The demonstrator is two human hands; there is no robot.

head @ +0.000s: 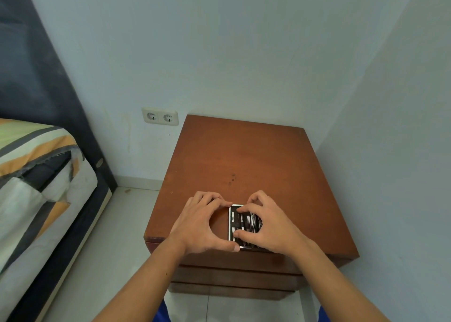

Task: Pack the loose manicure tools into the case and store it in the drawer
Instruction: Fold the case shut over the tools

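A small black manicure case [240, 225] with a silver rim lies open near the front edge of a brown wooden nightstand [244, 165]. Several metal tools sit in its black lining. My left hand [202, 224] curves around the case's left side, with a fingertip at its top left corner and the thumb at its bottom edge. My right hand [271, 226] rests over the case's right half, fingers bent onto the tools and the thumb pressing near the lower left. The right half of the case is hidden under that hand. Closed drawer fronts [234, 276] show below the top.
A bed [36, 180] with a striped cover and dark headboard stands at the left. A double wall socket [159, 117] is on the wall behind. Walls close in behind and to the right of the nightstand. Pale floor tiles [107, 260] lie between bed and nightstand.
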